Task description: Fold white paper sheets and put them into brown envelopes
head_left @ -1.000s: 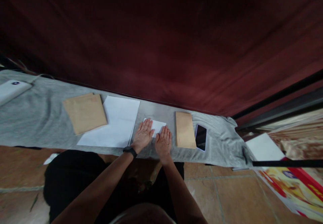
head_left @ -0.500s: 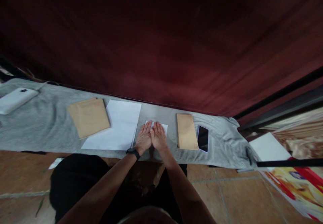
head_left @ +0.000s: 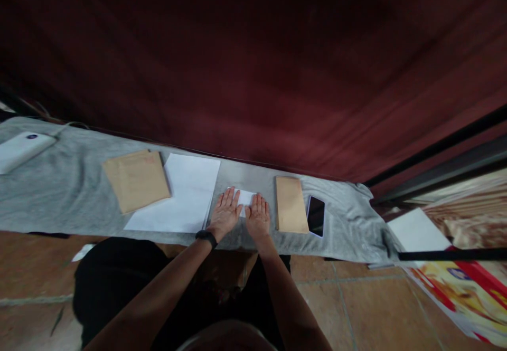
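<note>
Head view: small flat white paper

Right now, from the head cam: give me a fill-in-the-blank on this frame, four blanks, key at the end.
1. The left hand and right hand lie flat, palms down, on a folded paper whose colour is ____.
2. The phone lies beside a narrow envelope whose colour is ____.
3. The black band sits on the ____ wrist.
4. All of these rest on a cloth whose colour is ____.

Missing words: white; brown; left; grey.
</note>
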A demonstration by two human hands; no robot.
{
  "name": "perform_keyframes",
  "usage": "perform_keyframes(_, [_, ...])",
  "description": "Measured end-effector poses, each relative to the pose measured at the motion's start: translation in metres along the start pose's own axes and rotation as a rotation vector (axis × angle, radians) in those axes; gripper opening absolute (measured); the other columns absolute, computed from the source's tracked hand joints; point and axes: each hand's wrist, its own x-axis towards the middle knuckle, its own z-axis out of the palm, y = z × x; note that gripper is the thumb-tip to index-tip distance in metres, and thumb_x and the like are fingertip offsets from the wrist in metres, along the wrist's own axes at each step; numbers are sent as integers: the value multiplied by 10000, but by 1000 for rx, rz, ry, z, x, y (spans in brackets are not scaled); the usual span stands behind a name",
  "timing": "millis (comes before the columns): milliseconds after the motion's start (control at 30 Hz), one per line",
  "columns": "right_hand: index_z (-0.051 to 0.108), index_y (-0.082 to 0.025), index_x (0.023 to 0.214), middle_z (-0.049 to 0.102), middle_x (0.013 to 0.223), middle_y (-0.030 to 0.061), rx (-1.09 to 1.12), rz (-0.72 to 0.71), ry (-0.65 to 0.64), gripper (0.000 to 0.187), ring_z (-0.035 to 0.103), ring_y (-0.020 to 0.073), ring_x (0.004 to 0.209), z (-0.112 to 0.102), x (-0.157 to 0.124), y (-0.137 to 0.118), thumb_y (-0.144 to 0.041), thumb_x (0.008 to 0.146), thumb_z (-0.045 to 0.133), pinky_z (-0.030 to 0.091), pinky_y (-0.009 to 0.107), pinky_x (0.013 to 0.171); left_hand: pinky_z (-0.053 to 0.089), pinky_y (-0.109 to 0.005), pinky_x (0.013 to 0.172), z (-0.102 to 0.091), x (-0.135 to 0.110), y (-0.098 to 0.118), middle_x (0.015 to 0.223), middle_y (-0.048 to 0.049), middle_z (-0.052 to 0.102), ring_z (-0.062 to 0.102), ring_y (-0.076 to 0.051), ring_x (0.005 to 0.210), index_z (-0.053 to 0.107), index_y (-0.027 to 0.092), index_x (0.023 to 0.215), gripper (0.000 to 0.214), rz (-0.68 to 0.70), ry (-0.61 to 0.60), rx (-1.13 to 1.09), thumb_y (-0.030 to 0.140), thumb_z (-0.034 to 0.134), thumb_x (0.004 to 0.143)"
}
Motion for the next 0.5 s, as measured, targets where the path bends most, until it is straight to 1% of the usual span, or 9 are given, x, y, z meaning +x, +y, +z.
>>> perform_keyframes(67, [335, -33, 1537, 372, 1573, 216, -2, -3, 13, 569, 353, 283, 1464, -2, -3, 5, -337, 1057, 364, 294, 469, 1186, 188, -484, 1238, 1, -1, 0, 1623, -191, 293, 224, -294, 1525, 351, 64, 1535, 619, -27, -4, -4, 374, 330, 999])
perform_keyframes(167, [334, -40, 1539, 389, 1563, 222, 11, -17, 41, 570, 355, 279, 1463, -3, -8, 11, -342, 1055, 356, 305, 478, 1175, 198, -501, 1232, 1, -2, 0, 1632, -192, 266, 219, -300, 1527, 311, 74, 1553, 650, -56, -8, -12, 412, 337, 999])
perform_keyframes(333, [344, -52, 1536, 417, 1545, 229, 29, -27, 92, 567, 383, 289, 1445, -4, -14, 17, -348, 1053, 347, 316, 510, 1160, 192, -498, 1230, -1, -6, -3, 1637, -192, 254, 213, -304, 1528, 279, 79, 1565, 678, -64, -23, 26, 450, 335, 1000])
perform_keyframes(500, [342, -49, 1537, 415, 1546, 228, 22, -23, 73, 574, 381, 297, 1446, -5, -17, 20, -358, 1053, 342, 319, 510, 1157, 178, -489, 1234, -5, -13, -7, 1635, -199, 250, 182, -304, 1535, 273, 49, 1560, 683, -58, -51, 36, 431, 335, 997])
